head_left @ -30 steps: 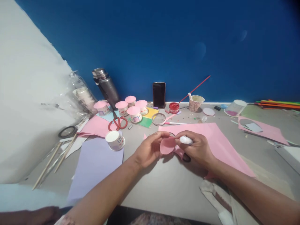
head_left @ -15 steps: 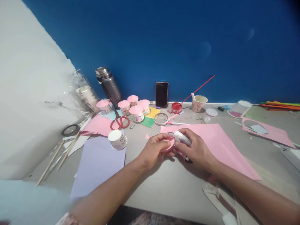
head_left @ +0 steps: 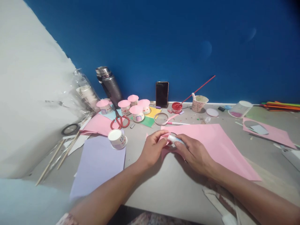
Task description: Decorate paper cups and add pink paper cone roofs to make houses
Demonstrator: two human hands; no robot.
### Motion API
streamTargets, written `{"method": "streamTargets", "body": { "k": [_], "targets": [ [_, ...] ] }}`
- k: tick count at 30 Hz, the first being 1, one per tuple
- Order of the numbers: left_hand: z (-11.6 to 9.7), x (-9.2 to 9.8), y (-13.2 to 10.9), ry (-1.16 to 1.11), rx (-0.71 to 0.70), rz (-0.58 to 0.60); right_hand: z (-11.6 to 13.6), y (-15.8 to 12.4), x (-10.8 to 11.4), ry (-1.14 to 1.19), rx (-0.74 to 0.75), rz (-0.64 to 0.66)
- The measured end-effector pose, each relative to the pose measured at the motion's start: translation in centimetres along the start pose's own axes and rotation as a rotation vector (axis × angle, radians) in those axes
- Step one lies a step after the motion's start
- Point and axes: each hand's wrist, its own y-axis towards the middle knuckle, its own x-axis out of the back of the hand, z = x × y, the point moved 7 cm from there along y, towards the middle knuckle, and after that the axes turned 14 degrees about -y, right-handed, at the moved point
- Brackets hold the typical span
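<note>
Near the middle of the desk, my left hand (head_left: pixel 152 149) is closed on a small pink paper piece (head_left: pixel 166 135), pinching it between thumb and fingers; much of it is hidden. A white glue tube (head_left: pixel 173 138) with blue print is gripped in my right hand (head_left: pixel 199 153), its tip against or just over the pink piece. Beneath both hands lie more pink paper scraps. A large pink sheet (head_left: pixel 217 140) spreads out behind and to the right of my right hand. An upturned paper cup (head_left: pixel 115 140) with drawn windows and flowers stands left of my left hand.
Several decorated cups with pink cone tops (head_left: pixel 136 110) stand behind red-handled scissors (head_left: pixel 120 122). A dark flask (head_left: pixel 109 86) and a phone (head_left: pixel 162 94) lean at the wall. Purple paper (head_left: pixel 99 165) lies left; a red paint pot (head_left: pixel 177 107) holds a thin stick.
The glue tube has tilted and shifted slightly left across the pink piece. My left hand has turned the piece, so less of its face shows.
</note>
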Motion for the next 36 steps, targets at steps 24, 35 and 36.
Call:
{"method": "streamTargets", "body": {
  "k": [24, 35, 36],
  "targets": [
    [-1.2, -1.1, -1.4, 0.660, -0.456, 0.214, -0.7, 0.1, 1.2, -0.465, -0.003, -0.100],
    [-1.2, -1.4, -1.7, 0.834, -0.692, 0.287, -0.6, 0.4, 1.9, -0.235, 0.000, -0.049],
    [-1.2, -1.5, -1.7, 0.852, -0.709, 0.292, -0.6, 0.5, 2.0, -0.202, -0.025, -0.034]
  ]
}}
